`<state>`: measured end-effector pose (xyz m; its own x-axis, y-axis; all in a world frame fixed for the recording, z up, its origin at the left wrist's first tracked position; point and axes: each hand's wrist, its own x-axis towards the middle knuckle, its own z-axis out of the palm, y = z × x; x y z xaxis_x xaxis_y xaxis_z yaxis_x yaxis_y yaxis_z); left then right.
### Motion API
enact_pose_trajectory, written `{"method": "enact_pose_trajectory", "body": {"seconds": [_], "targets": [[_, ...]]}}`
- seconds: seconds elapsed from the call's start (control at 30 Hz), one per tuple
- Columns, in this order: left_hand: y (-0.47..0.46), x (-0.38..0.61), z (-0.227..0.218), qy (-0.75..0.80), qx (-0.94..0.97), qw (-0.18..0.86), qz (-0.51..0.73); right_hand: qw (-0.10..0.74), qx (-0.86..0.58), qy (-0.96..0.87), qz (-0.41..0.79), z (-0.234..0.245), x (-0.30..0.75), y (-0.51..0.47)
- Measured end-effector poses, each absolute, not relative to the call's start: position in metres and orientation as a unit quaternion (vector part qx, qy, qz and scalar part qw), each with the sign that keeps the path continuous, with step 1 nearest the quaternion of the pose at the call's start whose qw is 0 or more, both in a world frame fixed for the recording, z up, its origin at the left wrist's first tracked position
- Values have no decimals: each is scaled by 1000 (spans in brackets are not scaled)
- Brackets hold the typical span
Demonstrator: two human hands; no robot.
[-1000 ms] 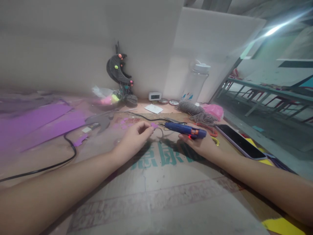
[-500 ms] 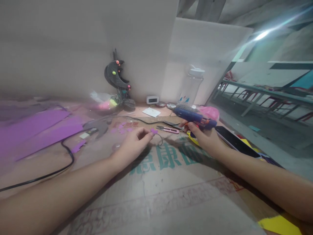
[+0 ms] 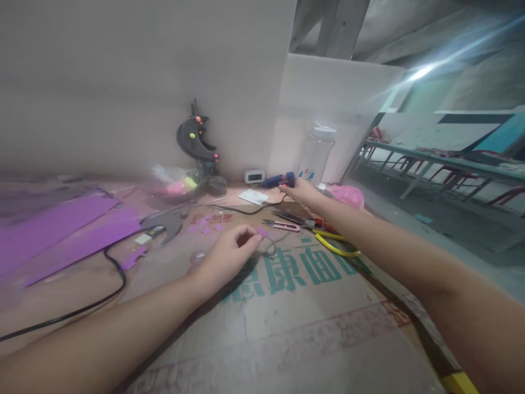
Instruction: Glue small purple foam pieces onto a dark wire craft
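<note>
My left hand rests on the printed cardboard sheet and pinches a small purple foam piece between thumb and fingertips; a thin wire loop hangs from it. My right hand is stretched far back toward the wall, its fingers closed on a blue glue gun with a red light, close to the white clock and the clear bottle.
Pink thread snips, a yellow-handled tool and red-handled scissors lie between my arms. A black cord runs across the left. Purple foam sheets lie far left. A dark moon-shaped ornament stands by the wall; a pink bag lies right.
My right hand has carried the glue gun away from the purple piece, up and back toward the wall by the clock. The left hand stayed put, holding the piece.
</note>
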<state>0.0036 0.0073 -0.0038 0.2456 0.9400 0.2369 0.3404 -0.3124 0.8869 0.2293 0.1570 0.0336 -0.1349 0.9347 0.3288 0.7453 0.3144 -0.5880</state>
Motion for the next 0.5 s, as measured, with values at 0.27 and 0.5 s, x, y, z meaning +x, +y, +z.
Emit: {"method": "enact_pose_trajectory", "body": {"seconds": [0.27,0.5], "targets": [[6,3,-3,458,702,363,407,304,-579,-735,179,12,225,189],[6,4,-3,457,695,363,420,364,-581,-718,118,17,239,155]]}}
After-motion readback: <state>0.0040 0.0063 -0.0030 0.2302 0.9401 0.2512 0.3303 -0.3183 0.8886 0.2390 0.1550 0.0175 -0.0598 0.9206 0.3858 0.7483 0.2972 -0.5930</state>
